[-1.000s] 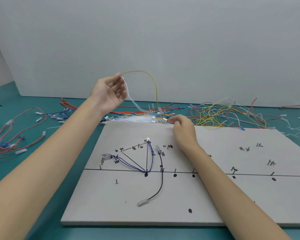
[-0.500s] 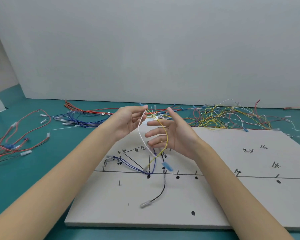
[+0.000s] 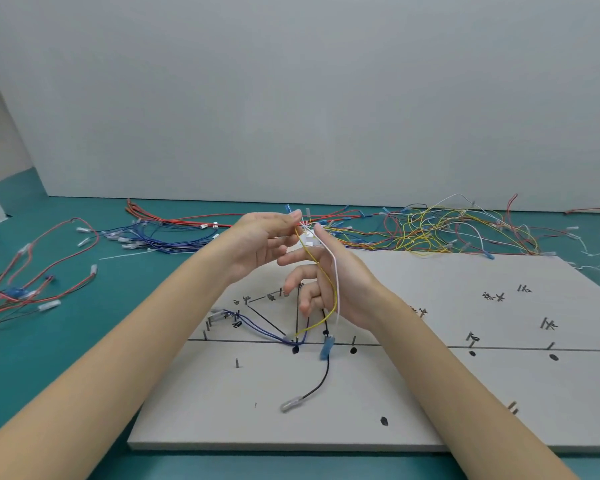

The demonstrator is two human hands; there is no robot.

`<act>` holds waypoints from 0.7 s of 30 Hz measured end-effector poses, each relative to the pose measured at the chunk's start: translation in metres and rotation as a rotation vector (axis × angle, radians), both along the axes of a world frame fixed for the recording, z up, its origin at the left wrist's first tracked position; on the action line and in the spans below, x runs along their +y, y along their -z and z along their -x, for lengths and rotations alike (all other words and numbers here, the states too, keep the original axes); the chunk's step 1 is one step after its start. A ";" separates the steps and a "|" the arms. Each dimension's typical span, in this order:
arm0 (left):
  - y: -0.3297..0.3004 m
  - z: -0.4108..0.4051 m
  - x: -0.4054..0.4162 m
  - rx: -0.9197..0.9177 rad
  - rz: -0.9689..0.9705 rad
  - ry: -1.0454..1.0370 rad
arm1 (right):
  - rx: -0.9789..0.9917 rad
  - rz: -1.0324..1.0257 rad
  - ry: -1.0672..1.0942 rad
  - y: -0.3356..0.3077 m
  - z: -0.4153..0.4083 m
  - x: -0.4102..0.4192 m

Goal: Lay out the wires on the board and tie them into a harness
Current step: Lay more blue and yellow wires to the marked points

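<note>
my left hand (image 3: 260, 244) pinches the yellow wire (image 3: 321, 275) and white wire (image 3: 336, 271); my right hand (image 3: 336, 285), fingers spread, has risen closer.

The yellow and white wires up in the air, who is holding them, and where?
The left hand pinches the yellow wire and white wire near their top connector end. The right hand is open behind them.

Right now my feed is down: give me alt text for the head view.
Both hands, left and right, hold a thin yellow wire and a thin white wire above the flat grey pegged board. A blue wire and a black wire already lie on it.
</note>
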State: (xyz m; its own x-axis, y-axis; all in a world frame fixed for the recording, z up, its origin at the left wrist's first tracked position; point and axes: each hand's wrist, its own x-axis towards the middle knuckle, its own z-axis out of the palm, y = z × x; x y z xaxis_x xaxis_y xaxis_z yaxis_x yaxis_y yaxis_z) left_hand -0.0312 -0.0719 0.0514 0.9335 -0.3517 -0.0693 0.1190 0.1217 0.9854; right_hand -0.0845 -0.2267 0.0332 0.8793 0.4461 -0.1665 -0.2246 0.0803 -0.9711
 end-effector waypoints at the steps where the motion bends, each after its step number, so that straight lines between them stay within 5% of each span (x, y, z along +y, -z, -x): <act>1: -0.001 0.000 0.001 -0.011 0.002 0.003 | 0.002 -0.006 -0.004 -0.001 0.000 -0.002; 21: 0.000 -0.005 0.018 0.065 0.042 0.115 | -0.159 0.058 0.140 -0.004 0.003 -0.003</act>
State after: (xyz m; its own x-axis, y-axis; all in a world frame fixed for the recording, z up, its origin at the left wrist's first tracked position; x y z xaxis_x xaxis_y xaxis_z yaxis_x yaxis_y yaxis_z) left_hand -0.0262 -0.0543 0.0510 0.8809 -0.4601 -0.1115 0.1980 0.1442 0.9695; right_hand -0.0875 -0.2299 0.0370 0.9491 0.3119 -0.0428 -0.0590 0.0427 -0.9973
